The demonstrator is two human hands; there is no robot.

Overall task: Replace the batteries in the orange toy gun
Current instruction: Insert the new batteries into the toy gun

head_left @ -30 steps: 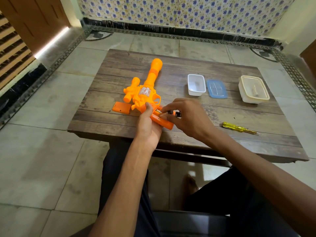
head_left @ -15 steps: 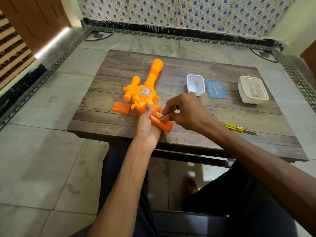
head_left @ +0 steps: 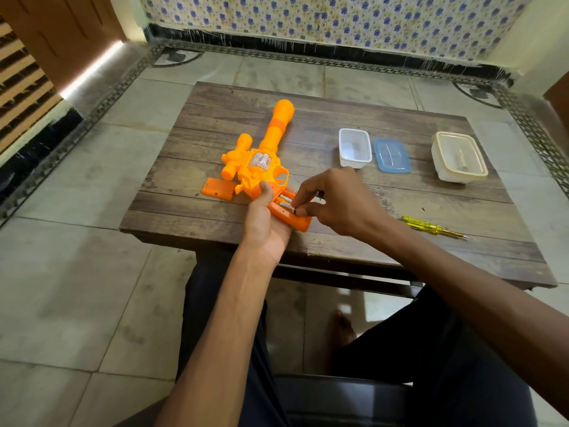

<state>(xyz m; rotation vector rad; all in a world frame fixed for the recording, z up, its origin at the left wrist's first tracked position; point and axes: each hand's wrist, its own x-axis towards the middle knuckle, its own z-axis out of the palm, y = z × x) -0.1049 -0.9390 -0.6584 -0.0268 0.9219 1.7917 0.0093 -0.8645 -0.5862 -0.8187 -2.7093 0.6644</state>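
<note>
Firmly, your left hand (head_left: pixel 265 224) gripped the orange toy gun (head_left: pixel 261 163); your right hand (head_left: pixel 340 200) pinched a battery (head_left: pixel 285 206) in its open handle.

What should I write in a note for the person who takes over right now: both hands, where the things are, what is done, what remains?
Left hand grips the orange toy gun by its handle, on the table.
Right hand pinches a battery in the open compartment.
Battery cover lies left of the gun; yellow screwdriver lies to the right.
Done: cover off, two batteries sit in the compartment; old or new, cannot tell.
Left: seat the battery, refit the cover, probably screw it shut.
</note>
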